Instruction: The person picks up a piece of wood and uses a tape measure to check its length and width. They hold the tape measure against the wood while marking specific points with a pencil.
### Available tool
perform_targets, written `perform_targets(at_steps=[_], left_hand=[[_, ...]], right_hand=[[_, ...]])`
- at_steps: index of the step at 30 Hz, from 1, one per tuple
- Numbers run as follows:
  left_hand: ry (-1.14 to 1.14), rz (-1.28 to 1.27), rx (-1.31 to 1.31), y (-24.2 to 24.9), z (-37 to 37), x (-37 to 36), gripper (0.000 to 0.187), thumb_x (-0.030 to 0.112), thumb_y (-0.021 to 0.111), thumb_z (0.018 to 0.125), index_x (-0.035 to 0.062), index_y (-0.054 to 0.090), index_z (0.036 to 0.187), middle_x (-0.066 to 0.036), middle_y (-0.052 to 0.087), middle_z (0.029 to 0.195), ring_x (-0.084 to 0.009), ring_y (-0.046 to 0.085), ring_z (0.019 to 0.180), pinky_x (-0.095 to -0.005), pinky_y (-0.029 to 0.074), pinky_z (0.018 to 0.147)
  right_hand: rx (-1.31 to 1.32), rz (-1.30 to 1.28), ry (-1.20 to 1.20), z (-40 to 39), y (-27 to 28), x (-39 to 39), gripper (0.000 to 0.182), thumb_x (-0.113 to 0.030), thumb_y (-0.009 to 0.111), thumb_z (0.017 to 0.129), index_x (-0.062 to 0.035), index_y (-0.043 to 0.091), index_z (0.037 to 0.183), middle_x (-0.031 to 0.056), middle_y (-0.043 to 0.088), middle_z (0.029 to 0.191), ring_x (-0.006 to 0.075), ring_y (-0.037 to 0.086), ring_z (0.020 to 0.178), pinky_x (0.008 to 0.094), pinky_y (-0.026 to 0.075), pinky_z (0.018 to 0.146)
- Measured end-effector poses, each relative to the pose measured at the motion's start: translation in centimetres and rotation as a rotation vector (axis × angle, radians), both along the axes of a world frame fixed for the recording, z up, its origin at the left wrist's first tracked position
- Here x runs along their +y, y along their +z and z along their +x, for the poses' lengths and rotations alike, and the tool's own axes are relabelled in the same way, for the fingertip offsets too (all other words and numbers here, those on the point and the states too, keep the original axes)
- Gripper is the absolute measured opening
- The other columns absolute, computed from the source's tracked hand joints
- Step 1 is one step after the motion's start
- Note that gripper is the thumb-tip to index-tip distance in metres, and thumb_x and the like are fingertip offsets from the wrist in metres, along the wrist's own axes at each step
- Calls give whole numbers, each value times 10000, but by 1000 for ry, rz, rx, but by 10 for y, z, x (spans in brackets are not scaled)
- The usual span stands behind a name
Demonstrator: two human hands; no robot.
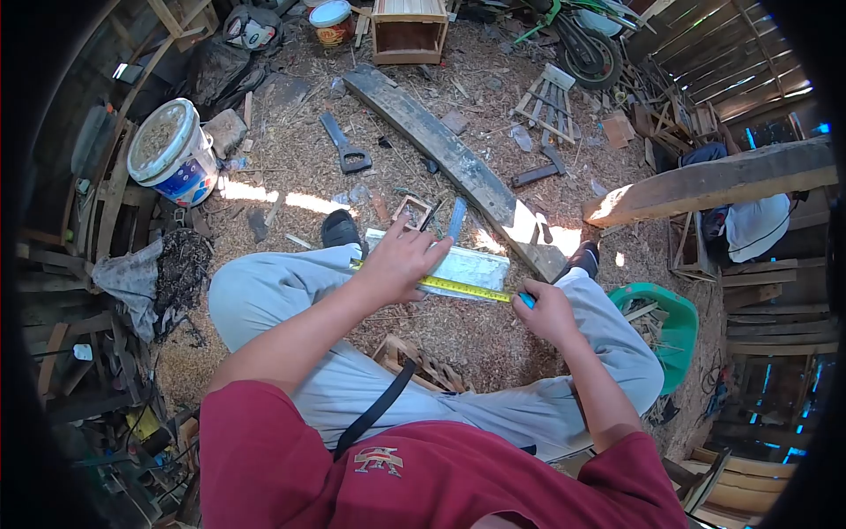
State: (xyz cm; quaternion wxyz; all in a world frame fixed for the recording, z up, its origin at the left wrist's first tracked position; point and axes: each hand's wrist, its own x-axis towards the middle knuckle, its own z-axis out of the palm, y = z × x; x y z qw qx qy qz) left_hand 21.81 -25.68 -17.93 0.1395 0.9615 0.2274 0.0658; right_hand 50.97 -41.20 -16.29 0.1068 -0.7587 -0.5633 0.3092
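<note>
A yellow tape measure (pixel 467 287) is drawn out along a short whitish board (pixel 471 264) in front of my lap. My left hand (pixel 404 264) is closed over the board and the tape, fingers pointing right; its thumb side is partly hidden. At the tape's other end, my right hand (pixel 546 314) is wrapped round the blue-tinted case, which mostly disappears inside the fist. A flat blue strip (pixel 457 217) stands out just beyond the board, and a small wooden frame (pixel 411 210) lies near my left fingertips.
A long thick plank (pixel 432 145) crosses the shaving-covered floor. Around it lie a handsaw (pixel 346 145) and a hammer (pixel 539 167). A white bucket (pixel 172 150) stands at left, a green basin (pixel 679 339) by my right knee. A heavy beam (pixel 714 183) juts in from the right.
</note>
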Motion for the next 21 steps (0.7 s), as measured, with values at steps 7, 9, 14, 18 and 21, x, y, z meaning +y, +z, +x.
perform_targets(at_steps=[7, 9, 14, 18, 21], left_hand=[[11, -28, 4, -4, -1, 1, 1097, 348, 996, 553, 135, 480, 1498, -70, 652, 1231, -259, 650, 1207, -641, 189, 1267], [17, -31, -4, -5, -2, 1, 1093, 341, 994, 561, 138, 476, 1502, -74, 650, 1242, -264, 646, 1218, -642, 205, 1264], [27, -60, -7, -4, -3, 1, 1089, 316, 993, 570, 136, 471, 1509, -81, 640, 1264, -272, 635, 1239, -643, 218, 1264], [29, -51, -31, -4, -3, 1, 1088, 308, 995, 570, 135, 472, 1508, -82, 637, 1268, -272, 629, 1248, -642, 208, 1269], [32, -62, -46, -2, -3, 2, 1081, 306, 994, 571, 134, 477, 1505, -84, 636, 1269, -273, 624, 1254, -638, 209, 1271]], right_hand=[[-11, -17, -23, 11, -3, 1, 271, -309, 713, 895, -39, 698, 904, 196, 676, 767, 384, 679, 727, 468, 519, 670], [24, -17, -46, 13, -1, 2, 272, -305, 715, 896, -35, 693, 902, 196, 664, 749, 379, 672, 707, 467, 513, 659], [6, -51, -19, 14, 2, 4, 287, -310, 724, 894, -25, 694, 910, 192, 664, 750, 363, 673, 700, 451, 511, 651], [48, -60, -20, 17, -2, 2, 302, -321, 729, 892, -21, 705, 921, 187, 667, 750, 349, 676, 698, 438, 514, 651], [80, -73, -24, 18, -4, 1, 304, -324, 731, 890, -23, 715, 934, 187, 672, 756, 342, 676, 696, 438, 516, 656]])
